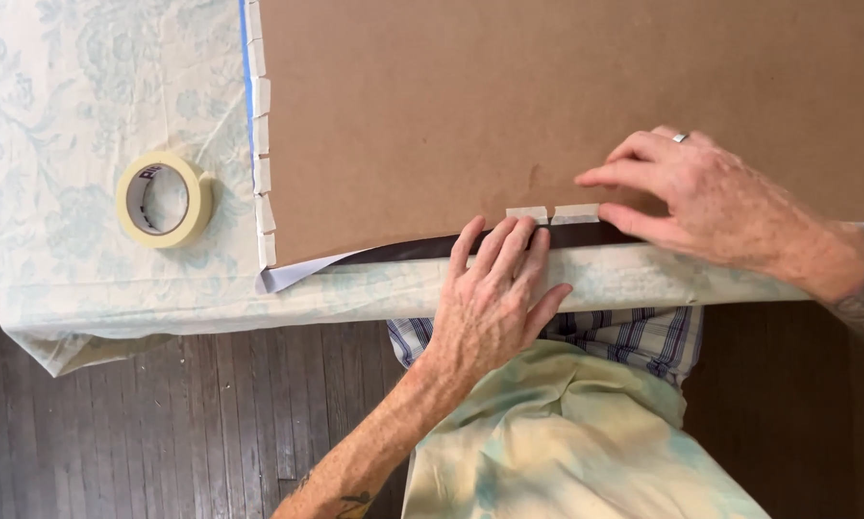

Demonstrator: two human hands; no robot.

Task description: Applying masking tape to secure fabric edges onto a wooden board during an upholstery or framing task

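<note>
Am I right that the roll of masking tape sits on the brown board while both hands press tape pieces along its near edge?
Not quite: in the head view the roll of masking tape lies on the floral cloth, left of the brown board. The left hand and right hand press tape pieces at its near edge.

A cloth-covered table stands on a dark wooden floor.

The table (86, 317) wears a pale cloth (76, 86) printed with a faint blue-green floral pattern, its corner hanging in a loose fold at lower left. Below it, the floor (163, 432) runs in narrow dark brown boards, worn and streaked. Soft, even light falls across the cloth, casting only faint shadows.
</note>
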